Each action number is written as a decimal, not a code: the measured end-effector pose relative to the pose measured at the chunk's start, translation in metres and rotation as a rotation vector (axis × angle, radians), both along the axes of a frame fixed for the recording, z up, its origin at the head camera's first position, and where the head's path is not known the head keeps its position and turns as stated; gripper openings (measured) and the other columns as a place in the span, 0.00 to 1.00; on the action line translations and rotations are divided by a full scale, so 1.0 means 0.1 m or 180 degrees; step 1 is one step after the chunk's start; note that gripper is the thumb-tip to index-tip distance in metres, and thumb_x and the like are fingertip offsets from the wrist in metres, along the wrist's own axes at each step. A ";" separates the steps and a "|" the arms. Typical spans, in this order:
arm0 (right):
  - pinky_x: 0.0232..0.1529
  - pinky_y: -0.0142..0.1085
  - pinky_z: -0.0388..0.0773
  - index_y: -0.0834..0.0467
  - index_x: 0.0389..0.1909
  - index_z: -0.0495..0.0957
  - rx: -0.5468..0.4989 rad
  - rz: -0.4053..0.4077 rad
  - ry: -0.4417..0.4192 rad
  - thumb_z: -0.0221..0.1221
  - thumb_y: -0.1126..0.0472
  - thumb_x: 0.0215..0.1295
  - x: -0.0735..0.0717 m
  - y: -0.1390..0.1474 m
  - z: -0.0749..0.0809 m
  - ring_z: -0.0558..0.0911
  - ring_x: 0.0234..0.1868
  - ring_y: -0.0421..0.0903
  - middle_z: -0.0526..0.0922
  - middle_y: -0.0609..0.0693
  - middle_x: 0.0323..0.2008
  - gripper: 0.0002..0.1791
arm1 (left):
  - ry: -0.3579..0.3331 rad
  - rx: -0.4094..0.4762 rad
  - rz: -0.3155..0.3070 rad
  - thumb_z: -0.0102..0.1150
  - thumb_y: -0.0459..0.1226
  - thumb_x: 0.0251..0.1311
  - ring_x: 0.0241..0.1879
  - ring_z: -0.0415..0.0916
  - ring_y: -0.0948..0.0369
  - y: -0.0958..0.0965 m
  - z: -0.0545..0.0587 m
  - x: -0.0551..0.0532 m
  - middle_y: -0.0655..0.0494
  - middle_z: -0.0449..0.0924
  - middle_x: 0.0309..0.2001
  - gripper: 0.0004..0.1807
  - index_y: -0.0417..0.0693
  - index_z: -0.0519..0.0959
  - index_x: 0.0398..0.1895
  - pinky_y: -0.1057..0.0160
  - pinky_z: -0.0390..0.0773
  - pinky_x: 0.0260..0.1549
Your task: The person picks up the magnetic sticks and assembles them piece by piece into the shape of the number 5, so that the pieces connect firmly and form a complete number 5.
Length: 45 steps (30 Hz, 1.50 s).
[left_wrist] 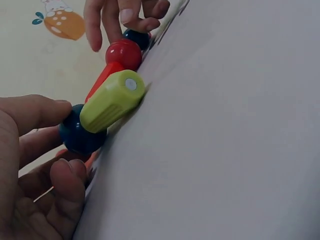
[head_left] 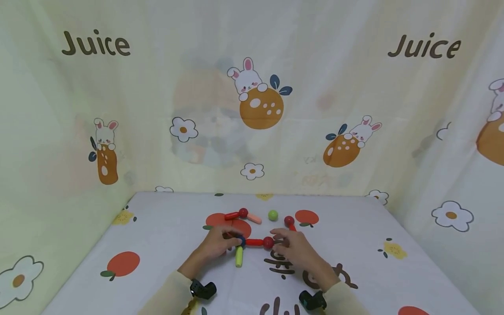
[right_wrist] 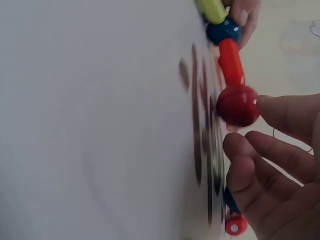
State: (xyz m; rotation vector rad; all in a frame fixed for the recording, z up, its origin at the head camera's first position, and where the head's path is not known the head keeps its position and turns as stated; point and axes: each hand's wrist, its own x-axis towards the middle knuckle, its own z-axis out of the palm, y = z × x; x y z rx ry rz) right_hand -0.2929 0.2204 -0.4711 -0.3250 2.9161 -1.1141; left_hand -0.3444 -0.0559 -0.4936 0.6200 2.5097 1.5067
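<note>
My left hand (head_left: 218, 242) pinches a dark blue ball (left_wrist: 82, 131). From this ball a yellow-green rod (head_left: 239, 257) points toward me, and a red rod (head_left: 254, 242) runs right to a red ball (head_left: 268, 243). Beside that red ball is my right hand (head_left: 296, 249), its fingers loosely bent. One fingertip touches or nearly touches the ball (right_wrist: 239, 105) in the right wrist view, while the other fingers stand apart from it. Another dark blue ball (right_wrist: 230, 201) and a red rod end (right_wrist: 235, 225) show partly behind the right hand.
Farther back lie a red ball (head_left: 243, 213) with a red rod (head_left: 232, 215) and a pink rod (head_left: 255, 218), a loose green ball (head_left: 273, 215), and another red ball (head_left: 289, 221) by the right hand. A patterned cloth covers the table (head_left: 165, 227); a printed curtain (head_left: 212, 175) stands behind.
</note>
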 end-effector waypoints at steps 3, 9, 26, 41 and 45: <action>0.32 0.33 0.79 0.51 0.64 0.78 0.0150 0.0026 0.0054 0.69 0.61 0.63 -0.01 0.04 0.04 0.78 0.34 0.42 0.85 0.47 0.45 0.27 | 0.0028 0.0073 -0.0031 0.67 0.41 0.64 0.31 0.77 0.56 -0.02 -0.01 -0.01 0.55 0.81 0.41 0.15 0.50 0.85 0.53 0.62 0.79 0.24; 0.29 0.33 0.78 0.50 0.63 0.79 0.0246 -0.0012 0.0173 0.69 0.62 0.62 0.01 0.12 0.12 0.76 0.32 0.43 0.85 0.47 0.45 0.27 | -0.0038 0.0077 0.0002 0.68 0.42 0.63 0.31 0.76 0.56 -0.03 -0.06 0.00 0.55 0.82 0.40 0.16 0.50 0.85 0.53 0.61 0.78 0.24; 0.39 0.37 0.80 0.51 0.66 0.77 0.0518 -0.0425 0.0166 0.71 0.60 0.61 -0.06 0.27 0.23 0.77 0.38 0.46 0.83 0.51 0.54 0.31 | 0.0106 0.0111 0.0052 0.67 0.41 0.65 0.36 0.76 0.56 -0.03 -0.04 0.01 0.56 0.82 0.41 0.15 0.50 0.85 0.54 0.61 0.79 0.26; 0.57 0.50 0.79 0.58 0.61 0.80 0.0812 -0.0373 0.0166 0.71 0.61 0.61 -0.07 0.22 0.15 0.79 0.53 0.51 0.83 0.54 0.54 0.26 | 0.0113 0.0082 0.0093 0.67 0.43 0.64 0.36 0.76 0.56 -0.03 -0.08 0.03 0.57 0.82 0.40 0.17 0.50 0.86 0.54 0.60 0.80 0.28; 0.58 0.51 0.79 0.59 0.60 0.81 0.0798 -0.0389 0.0180 0.70 0.62 0.62 -0.07 0.21 0.13 0.79 0.54 0.52 0.83 0.54 0.54 0.25 | 0.0144 0.0092 0.0076 0.67 0.43 0.65 0.36 0.76 0.57 -0.04 -0.07 0.05 0.58 0.83 0.42 0.17 0.50 0.86 0.54 0.61 0.80 0.27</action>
